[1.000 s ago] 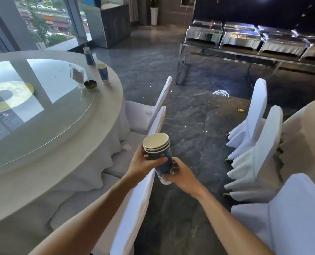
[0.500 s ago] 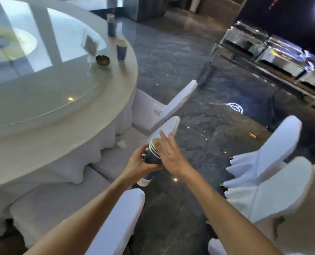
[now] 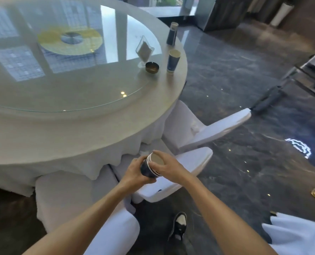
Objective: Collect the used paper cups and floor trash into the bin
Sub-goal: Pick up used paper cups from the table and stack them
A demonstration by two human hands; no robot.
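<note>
Left hand: the left hand [image 3: 134, 172] has its grip closed around the dark wall of the stack of cups [image 3: 149, 167], from the side and below.
Right hand: the right hand [image 3: 166, 169] grips the same stack at its rims, fingers curled over the mouth.
Stack of cups: nested paper cups, tilted, mouth toward the right, held above a white chair [image 3: 180, 168] beside the surface.
Surface: round table [image 3: 90, 126] with a glass disc.
Cups left: a near cup [image 3: 173, 60] and a far cup [image 3: 172, 34] upright by the far edge.
Nearby: small dark bowl [image 3: 152, 67] and a clear card stand [image 3: 143, 50] just beside the near cup.
Floor: dark marble; one shoe [image 3: 178, 225] visible.
</note>
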